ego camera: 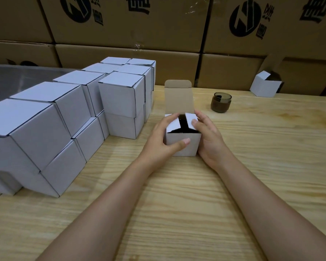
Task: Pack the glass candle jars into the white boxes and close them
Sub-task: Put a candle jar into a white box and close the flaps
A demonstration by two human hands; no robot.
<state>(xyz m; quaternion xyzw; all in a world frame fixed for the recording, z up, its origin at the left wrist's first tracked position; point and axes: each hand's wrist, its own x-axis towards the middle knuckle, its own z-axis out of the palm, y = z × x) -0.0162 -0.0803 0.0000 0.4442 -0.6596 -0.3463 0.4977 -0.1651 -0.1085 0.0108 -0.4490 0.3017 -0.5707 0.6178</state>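
Both hands are clamped on one white box [183,146] standing on the table [177,213]. The left hand [163,142] grips the box's left side with the thumb across the front wall; the right hand [208,140] holds the right side, its fingers pressing the right side flap inward. Both side flaps are folded partly over the opening, with a dark gap between them where a dark jar appears to sit inside, though its outline cannot be made out. The lid flap [178,97] stands upright at the far edge of the box, beyond the fingertips, so this box is loaded but not yet closed. Left of the left hand, a stack of closed boxes [79,113] stands in two tiers, which indicates that much of the packing is done. Beyond the right hand, one brown glass jar [221,102] stands loose on the table, not yet packed. Farther right and back, an open box [265,87] rests with something dark in it; its lid is not shut. Remaining work, by judgement: tuck this lid, then pack and close the rest.
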